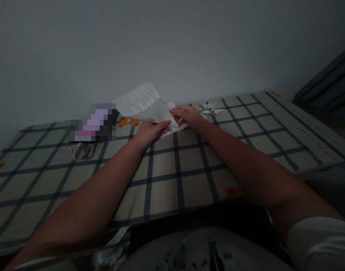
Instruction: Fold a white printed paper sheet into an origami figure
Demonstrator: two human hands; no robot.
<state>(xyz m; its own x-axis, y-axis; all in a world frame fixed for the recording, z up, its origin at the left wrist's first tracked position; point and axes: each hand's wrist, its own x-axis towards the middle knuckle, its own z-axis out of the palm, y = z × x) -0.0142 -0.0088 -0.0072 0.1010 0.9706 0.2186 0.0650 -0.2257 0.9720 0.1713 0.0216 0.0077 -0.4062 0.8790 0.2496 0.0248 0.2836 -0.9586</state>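
A printed sheet of paper (pixel 142 98), partly folded over, is held up above the table in front of me. My left hand (pixel 151 132) grips its lower edge, thumb on top and fingers beneath. At the sheet's right corner, my right hand (pixel 186 116) has its fingers bent and close together on the paper; the exact grip is hard to make out in the dim light. More white paper shows under and between the hands. Just right of my right hand stand folded paper cranes (pixel 212 110) with printed marks.
A checked cloth (pixel 164 180) with bear prints covers the table. On the left lies a blurred-out device with a lit screen (pixel 95 122), and a coiled cable (pixel 82 151) in front of it. A pale wall (pixel 172 45) rises behind the table. Dark slatted furniture (pixel 327 82) stands at right.
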